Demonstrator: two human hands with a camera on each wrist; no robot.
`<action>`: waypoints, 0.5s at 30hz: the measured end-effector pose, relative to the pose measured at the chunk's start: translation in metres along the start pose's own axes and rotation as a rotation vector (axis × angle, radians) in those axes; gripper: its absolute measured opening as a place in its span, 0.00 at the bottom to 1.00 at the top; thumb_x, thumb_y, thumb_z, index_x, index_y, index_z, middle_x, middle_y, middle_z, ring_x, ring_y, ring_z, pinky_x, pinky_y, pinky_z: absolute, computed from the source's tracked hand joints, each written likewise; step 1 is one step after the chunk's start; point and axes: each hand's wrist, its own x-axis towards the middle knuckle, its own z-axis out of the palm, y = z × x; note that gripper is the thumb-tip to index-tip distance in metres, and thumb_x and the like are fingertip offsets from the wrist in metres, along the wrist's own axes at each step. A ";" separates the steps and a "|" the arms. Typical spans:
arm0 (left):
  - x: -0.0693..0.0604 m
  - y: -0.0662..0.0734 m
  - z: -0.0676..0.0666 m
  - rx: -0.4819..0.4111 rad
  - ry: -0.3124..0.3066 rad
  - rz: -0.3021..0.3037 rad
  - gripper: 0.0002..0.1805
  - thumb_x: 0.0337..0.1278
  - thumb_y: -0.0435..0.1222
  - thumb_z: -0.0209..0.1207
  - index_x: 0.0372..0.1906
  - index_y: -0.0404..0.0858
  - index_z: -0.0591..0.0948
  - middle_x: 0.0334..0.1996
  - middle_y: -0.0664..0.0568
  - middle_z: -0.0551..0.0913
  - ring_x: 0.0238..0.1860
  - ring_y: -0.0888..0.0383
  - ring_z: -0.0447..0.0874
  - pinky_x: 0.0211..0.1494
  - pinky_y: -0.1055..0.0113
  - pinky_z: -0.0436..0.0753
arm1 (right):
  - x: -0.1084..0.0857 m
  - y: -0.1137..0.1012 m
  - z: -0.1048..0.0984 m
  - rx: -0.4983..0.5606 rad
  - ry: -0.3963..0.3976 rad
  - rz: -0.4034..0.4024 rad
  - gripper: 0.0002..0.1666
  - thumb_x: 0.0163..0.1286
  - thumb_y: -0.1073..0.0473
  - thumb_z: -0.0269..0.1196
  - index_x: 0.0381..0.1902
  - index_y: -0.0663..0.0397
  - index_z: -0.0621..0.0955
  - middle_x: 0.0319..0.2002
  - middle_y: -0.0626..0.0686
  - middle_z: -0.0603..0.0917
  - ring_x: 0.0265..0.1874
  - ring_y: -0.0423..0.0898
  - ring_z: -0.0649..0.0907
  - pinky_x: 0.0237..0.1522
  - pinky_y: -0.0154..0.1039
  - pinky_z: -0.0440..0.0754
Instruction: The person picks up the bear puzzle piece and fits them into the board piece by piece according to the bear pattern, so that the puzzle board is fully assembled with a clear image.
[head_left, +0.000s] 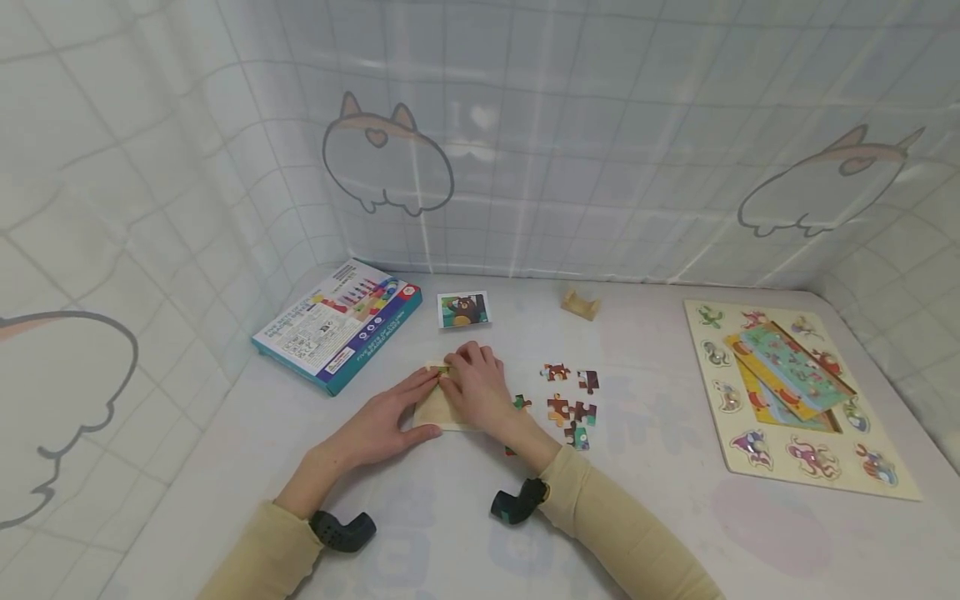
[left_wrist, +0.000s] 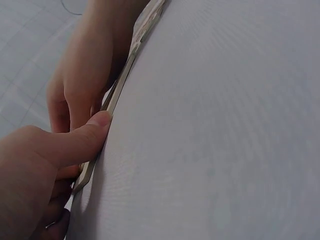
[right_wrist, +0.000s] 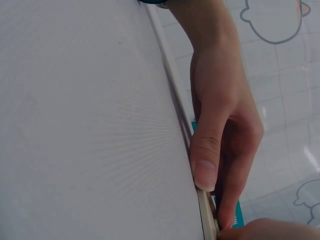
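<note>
A small pale wooden puzzle tray [head_left: 437,412] lies flat on the table between both hands. My left hand [head_left: 378,425] holds it from the left, thumb against its near edge and fingers at the upper left corner. Over the tray, my right hand [head_left: 480,387] has its fingers bent down on a small green-yellow puzzle piece [head_left: 442,369] by that corner, mostly covered by fingertips. The left wrist view shows the left thumb [left_wrist: 92,132] on the tray's rim. Several brown, orange and green jigsaw pieces [head_left: 558,408] lie loose to the right, some partly behind the right wrist.
A bear picture card [head_left: 462,310] lies behind the hands, beside a boxed puzzle set [head_left: 337,325] at back left. A small notched wooden block [head_left: 581,304] stands at the back. On the right, a wooden animal board [head_left: 712,400] carries colourful picture boards [head_left: 802,367].
</note>
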 end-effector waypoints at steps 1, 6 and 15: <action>0.000 0.000 0.000 -0.002 -0.003 0.000 0.47 0.60 0.61 0.61 0.78 0.45 0.60 0.79 0.53 0.56 0.79 0.50 0.53 0.76 0.47 0.66 | 0.000 0.000 0.000 0.005 -0.001 0.001 0.20 0.75 0.52 0.59 0.59 0.54 0.80 0.55 0.55 0.74 0.55 0.53 0.71 0.60 0.56 0.73; 0.000 -0.001 -0.001 -0.006 -0.017 -0.013 0.47 0.60 0.62 0.60 0.78 0.46 0.59 0.79 0.54 0.55 0.80 0.51 0.51 0.76 0.48 0.64 | 0.000 -0.002 -0.001 0.010 -0.002 0.010 0.19 0.75 0.54 0.59 0.59 0.56 0.80 0.55 0.55 0.74 0.54 0.54 0.71 0.61 0.56 0.73; 0.000 -0.002 0.000 -0.004 -0.021 -0.011 0.47 0.61 0.61 0.61 0.79 0.48 0.58 0.80 0.54 0.54 0.80 0.51 0.52 0.76 0.48 0.65 | 0.000 -0.003 -0.001 -0.015 -0.008 0.020 0.20 0.75 0.52 0.59 0.59 0.55 0.80 0.55 0.54 0.74 0.54 0.52 0.71 0.62 0.55 0.72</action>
